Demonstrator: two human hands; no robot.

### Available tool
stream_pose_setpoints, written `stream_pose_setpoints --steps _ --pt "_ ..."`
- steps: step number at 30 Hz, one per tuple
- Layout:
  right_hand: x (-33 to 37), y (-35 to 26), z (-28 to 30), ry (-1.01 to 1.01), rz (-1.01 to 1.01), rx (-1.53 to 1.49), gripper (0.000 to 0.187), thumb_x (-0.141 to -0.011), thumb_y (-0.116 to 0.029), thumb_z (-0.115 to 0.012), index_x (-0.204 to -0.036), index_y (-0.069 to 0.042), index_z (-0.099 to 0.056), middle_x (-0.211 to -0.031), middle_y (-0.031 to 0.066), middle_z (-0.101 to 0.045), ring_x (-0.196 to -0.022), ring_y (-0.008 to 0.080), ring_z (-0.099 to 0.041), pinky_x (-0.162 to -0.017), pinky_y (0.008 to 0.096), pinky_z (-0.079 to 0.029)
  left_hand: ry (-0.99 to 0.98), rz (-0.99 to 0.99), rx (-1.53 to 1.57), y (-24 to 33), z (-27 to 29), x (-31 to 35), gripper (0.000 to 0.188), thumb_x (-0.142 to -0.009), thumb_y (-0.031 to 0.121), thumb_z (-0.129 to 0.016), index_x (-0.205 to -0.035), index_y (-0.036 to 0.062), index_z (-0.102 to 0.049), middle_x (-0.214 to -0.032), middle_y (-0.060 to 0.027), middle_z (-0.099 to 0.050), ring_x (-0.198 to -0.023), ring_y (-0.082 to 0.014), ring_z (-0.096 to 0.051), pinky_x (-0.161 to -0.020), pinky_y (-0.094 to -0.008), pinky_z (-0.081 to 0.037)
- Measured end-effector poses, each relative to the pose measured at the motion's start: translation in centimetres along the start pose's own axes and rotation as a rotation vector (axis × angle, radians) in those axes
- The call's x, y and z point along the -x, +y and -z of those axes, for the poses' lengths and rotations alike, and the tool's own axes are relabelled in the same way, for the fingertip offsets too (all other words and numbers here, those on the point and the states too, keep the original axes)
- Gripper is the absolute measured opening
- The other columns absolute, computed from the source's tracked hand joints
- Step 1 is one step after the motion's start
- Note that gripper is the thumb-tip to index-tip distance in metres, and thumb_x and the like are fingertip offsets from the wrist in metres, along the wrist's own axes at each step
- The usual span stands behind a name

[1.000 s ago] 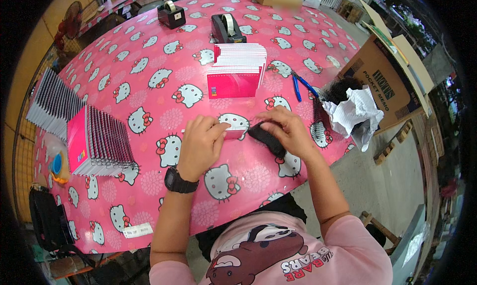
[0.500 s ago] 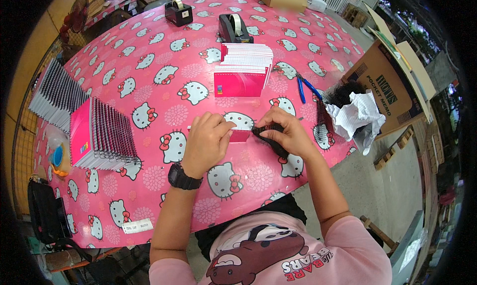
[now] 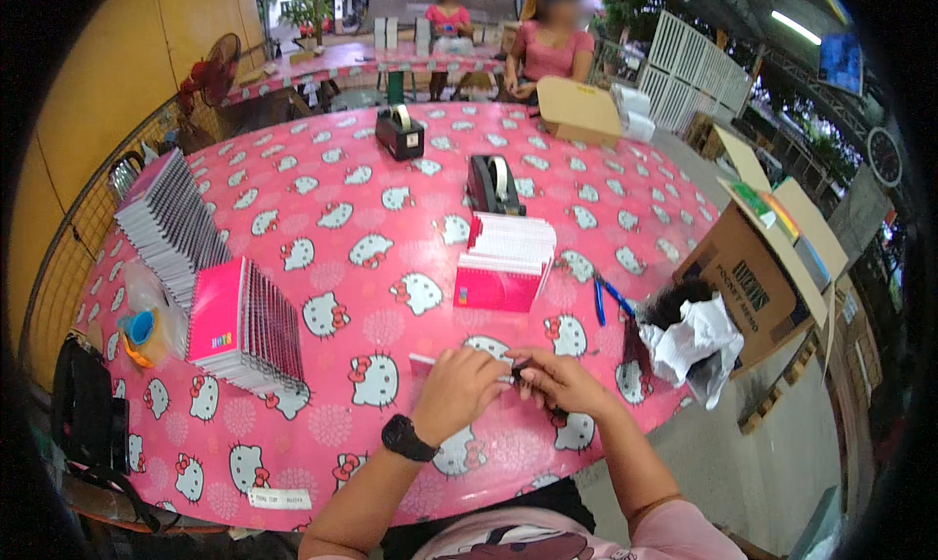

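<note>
My left hand [image 3: 457,396], with a black watch [image 3: 407,437] on its wrist, is closed over a small notepad [image 3: 421,363], of which only a pale edge shows past the fingers. Close beside it, my right hand [image 3: 565,382] pinches a black spiral binding coil [image 3: 521,371] at the notepad's right end. Most of the coil is hidden by the fingers; whether it is threaded into the pad, I cannot tell. Beyond my hands stands a stack of pink-covered pads [image 3: 495,288] without coils. To the left are a nearer stack [image 3: 217,311] and a farther stack [image 3: 161,203] of coil-bound notebooks.
Blue-handled pliers [image 3: 600,301] lie right of the pads, near crumpled white paper [image 3: 696,345] and a heap of black coils [image 3: 674,304]. A cardboard box [image 3: 750,279] stands at the right. Two tape dispensers [image 3: 401,133] [image 3: 494,184] sit farther back. Two people are beyond the table.
The view has tilted up, bringing the far table and two people into sight. My right hand has drawn closer to my left, and less of the coil shows.
</note>
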State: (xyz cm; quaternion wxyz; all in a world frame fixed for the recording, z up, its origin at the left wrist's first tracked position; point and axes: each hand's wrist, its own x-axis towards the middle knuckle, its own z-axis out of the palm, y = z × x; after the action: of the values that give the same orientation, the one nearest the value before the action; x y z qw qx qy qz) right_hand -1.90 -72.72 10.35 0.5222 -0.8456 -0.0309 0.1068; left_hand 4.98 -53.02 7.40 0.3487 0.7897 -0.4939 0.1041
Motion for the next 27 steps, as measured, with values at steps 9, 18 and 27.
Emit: stream_pose_setpoints --steps 9,18,27 --pt "-0.8 6.2 4.8 -0.105 0.324 0.498 0.027 -0.075 -0.014 -0.067 -0.101 -0.008 -0.062 -0.120 0.0133 -0.054 -0.113 0.0310 -0.049 -0.100 0.0410 -0.034 -0.054 -0.069 0.005 0.6 0.5 -0.5 0.023 -0.079 0.025 -0.062 -0.096 0.0101 -0.061 -0.091 -0.0057 -0.057 -0.090 -0.0241 -0.054 -0.076 -0.0379 -0.038" --pt "2.3 6.7 3.4 0.009 0.268 0.519 0.056 -0.066 -0.030 -0.077 -0.115 -0.012 -0.058 -0.136 0.0163 -0.041 -0.122 0.0360 -0.038 -0.102 0.0427 -0.032 -0.006 -0.139 0.054 0.2 0.7 -0.1 0.020 -0.082 0.026 -0.060 -0.091 0.0089 -0.061 -0.094 -0.0047 -0.059 -0.091 -0.0234 -0.054 -0.077 -0.0369 -0.038" --pt "3.4 4.6 0.5 -0.006 0.191 0.754 0.086 -0.056 -0.051 -0.079 -0.129 -0.018 -0.049 -0.139 0.0171 -0.034 -0.127 0.0409 -0.029 -0.103 0.0473 -0.028 0.118 -0.161 0.099 0.5 0.6 0.0 0.022 -0.081 0.028 -0.061 -0.087 0.0065 -0.058 -0.089 -0.0049 -0.057 -0.090 -0.0232 -0.053 -0.078 -0.0375 -0.038"
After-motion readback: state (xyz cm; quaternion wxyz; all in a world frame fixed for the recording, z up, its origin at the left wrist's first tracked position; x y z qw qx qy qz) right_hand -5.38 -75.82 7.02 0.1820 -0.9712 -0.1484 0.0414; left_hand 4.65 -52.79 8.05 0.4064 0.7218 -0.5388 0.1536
